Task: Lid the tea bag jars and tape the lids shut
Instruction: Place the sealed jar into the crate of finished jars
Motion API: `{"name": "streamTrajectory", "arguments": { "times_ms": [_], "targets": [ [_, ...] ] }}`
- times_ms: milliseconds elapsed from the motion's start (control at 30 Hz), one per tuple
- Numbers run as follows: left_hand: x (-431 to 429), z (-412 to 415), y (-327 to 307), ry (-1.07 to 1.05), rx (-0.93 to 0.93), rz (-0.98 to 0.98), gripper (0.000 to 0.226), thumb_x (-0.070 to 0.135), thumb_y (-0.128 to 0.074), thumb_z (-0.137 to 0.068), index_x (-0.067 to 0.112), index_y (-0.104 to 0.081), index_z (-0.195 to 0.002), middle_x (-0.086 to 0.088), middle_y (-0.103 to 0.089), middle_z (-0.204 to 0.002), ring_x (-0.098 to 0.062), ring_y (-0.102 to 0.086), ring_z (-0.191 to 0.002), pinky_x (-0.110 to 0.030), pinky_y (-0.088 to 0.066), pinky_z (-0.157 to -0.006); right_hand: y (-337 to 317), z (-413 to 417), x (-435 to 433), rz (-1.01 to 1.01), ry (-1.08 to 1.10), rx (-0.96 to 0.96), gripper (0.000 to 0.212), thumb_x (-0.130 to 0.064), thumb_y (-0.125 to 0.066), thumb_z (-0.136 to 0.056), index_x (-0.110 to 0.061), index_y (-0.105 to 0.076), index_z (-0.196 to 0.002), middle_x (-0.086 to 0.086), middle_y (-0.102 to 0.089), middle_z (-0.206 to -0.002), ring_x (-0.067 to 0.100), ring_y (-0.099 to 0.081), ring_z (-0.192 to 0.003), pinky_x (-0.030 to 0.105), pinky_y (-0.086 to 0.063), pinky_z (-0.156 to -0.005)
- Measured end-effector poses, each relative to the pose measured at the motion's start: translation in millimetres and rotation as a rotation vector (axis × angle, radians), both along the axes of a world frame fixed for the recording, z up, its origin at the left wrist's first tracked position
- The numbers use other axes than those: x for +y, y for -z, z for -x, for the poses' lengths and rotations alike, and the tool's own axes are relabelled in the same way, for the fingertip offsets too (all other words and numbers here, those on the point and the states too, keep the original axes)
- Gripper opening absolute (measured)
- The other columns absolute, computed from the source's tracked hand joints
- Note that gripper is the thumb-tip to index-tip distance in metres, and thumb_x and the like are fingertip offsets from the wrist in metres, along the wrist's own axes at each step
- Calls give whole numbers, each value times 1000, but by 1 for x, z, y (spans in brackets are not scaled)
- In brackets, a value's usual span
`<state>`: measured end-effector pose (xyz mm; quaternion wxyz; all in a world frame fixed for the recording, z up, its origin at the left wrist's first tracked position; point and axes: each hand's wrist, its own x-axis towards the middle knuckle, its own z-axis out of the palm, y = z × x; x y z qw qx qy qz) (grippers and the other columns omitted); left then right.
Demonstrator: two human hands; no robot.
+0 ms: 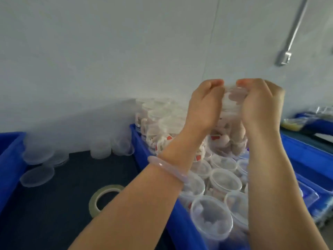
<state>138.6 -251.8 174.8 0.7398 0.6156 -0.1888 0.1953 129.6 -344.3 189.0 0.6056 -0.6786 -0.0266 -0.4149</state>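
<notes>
Raised in front of the wall is a clear plastic jar (232,103) with tea bags inside, held between both hands. My left hand (205,105) grips its left side with fingers curled over the top edge. My right hand (259,105) grips the right side the same way, fingertips on the lid rim. Below them a blue bin (144,152) holds several clear jars (225,179) of tea bags, some open, some lidded and stacked at the back. A roll of clear tape (105,197) lies on the dark table. Loose clear lids (37,175) lie at the left.
Another blue bin (9,159) stands at the far left edge. Stacks of clear lids (111,147) stand against the wall. More blue bins (306,156) and packets sit to the right. A metal bracket (288,42) hangs on the wall.
</notes>
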Motion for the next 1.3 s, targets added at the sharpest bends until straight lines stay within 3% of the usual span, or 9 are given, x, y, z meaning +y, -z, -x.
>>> {"name": "streamTrajectory", "arguments": {
  "times_ms": [267,433,600,767,1133,1200,1233,1267,1300],
  "targets": [
    [-30,-109,-2,-91,25,-817,30,23,-34,-99,1,-51,-109,-18,-58,-111,-32,-53,-104,-32,-33,-72,21,-113,-51,12,-34,145,27,-13,-43,-84,-17,-69,-88,-6,-66,-74,16,-64,-79,23,-46,-66],
    [-36,-136,16,-141,149,-1111,36,30,-34,-101,8,-46,-127,-14,-56,-128,-31,-49,-120,-38,-36,-101,58,-155,-60,-9,-59,236,34,-6,-38,-86,-13,-69,-94,-1,-64,-89,13,-56,-81,25,-44,-73],
    [-42,-143,18,-188,235,-1406,42,31,-31,-103,12,-43,-138,-11,-41,-147,-34,-35,-135,-61,-9,-113,90,-171,-62,-147,-133,294,37,4,-36,-84,-10,-69,-93,7,-66,-96,14,-57,-89,22,-45,-77],
    [-34,-150,31,-134,232,-1361,33,17,-37,-99,4,-50,-126,-16,-48,-138,-33,-47,-123,-37,-36,-102,103,-179,-63,-164,-140,379,36,-1,-38,-84,-20,-68,-87,-6,-65,-88,14,-57,-88,22,-44,-72],
    [-6,-143,12,-345,104,-1373,45,46,-36,-99,21,-50,-134,-5,-46,-144,-30,-41,-132,-54,-23,-112,93,-182,-69,5,-247,489,25,-3,-50,-91,-4,-67,-109,20,-64,-115,37,-58,-112,46,-44,-103],
    [21,-142,8,-395,212,-1434,53,53,-34,-97,21,-49,-136,-6,-43,-146,-32,-38,-134,-59,-20,-111,94,-183,-67,83,-162,481,30,-9,-51,-89,10,-62,-111,30,-63,-108,44,-48,-120,50,-48,-95],
    [32,-141,11,-404,272,-1467,58,56,-33,-96,20,-46,-139,-6,-39,-149,-33,-35,-136,-61,-17,-112,91,-183,-64,161,-111,467,30,-14,-51,-88,8,-64,-104,27,-64,-94,35,-63,-97,45,-52,-83],
    [39,-139,16,-393,318,-1496,62,60,-30,-95,21,-42,-142,-6,-33,-153,-34,-30,-139,-62,-14,-112,88,-182,-61,244,-76,449,28,-20,-52,-87,2,-68,-94,15,-62,-79,17,-48,-79,34,-48,-72],
    [43,-137,23,-365,348,-1518,66,62,-28,-94,22,-36,-146,-6,-27,-156,-34,-25,-141,-62,-12,-113,84,-179,-56,329,-57,443,26,-27,-52,-87,-9,-70,-88,1,-59,-77,23,-53,-81,30,-44,-70]
  ]
}}
